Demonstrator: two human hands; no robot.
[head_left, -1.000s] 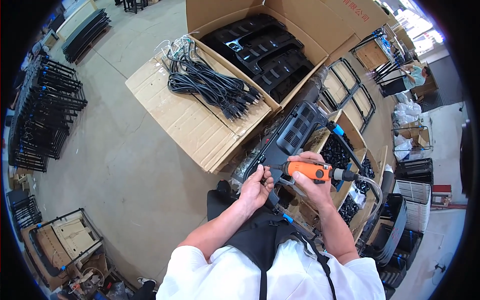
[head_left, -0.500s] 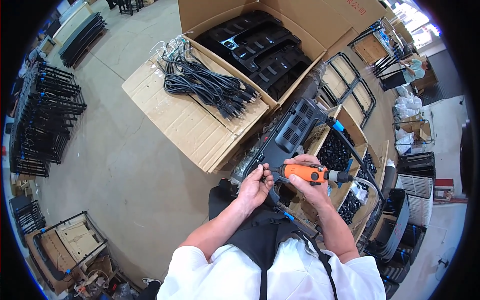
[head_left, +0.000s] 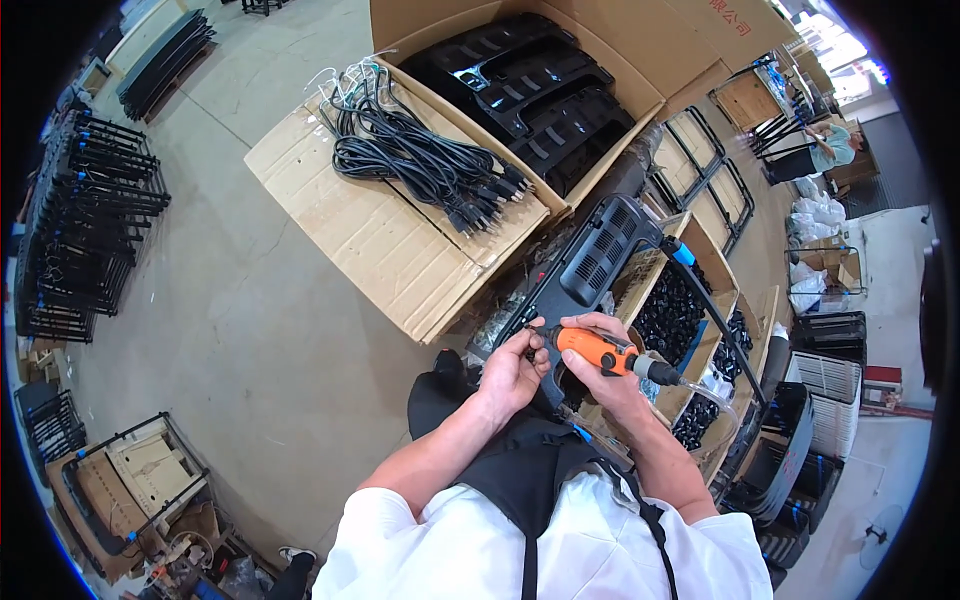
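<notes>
Wrapped in my right hand (head_left: pixel 612 388) is an orange air screwdriver (head_left: pixel 592 349) with a clear hose (head_left: pixel 712 392) at its back end, its front pointing left. My left hand (head_left: pixel 512 377) is pinched closed right at the front of the screwdriver; whatever sits between its fingertips is too small to make out. Just beyond both hands lies a black plastic panel with a vented housing (head_left: pixel 604 252), joined to a black tube frame (head_left: pixel 712 312) with a blue band. The fingers cover the panel's near part where the tool tip is.
A cardboard slab (head_left: pixel 350 235) ahead carries a bundle of black power cords (head_left: pixel 410 150). Behind it stands an open carton (head_left: pixel 655 108) of black plastic panels (head_left: pixel 520 85). Wooden bins of small black parts (head_left: pixel 670 310) lie to the right. Another person (head_left: pixel 828 150) stands far right.
My right hand and the screwdriver have shifted a little left, closer to my left hand, and the tool's hose end has dipped toward me. My left hand keeps its pinch.
</notes>
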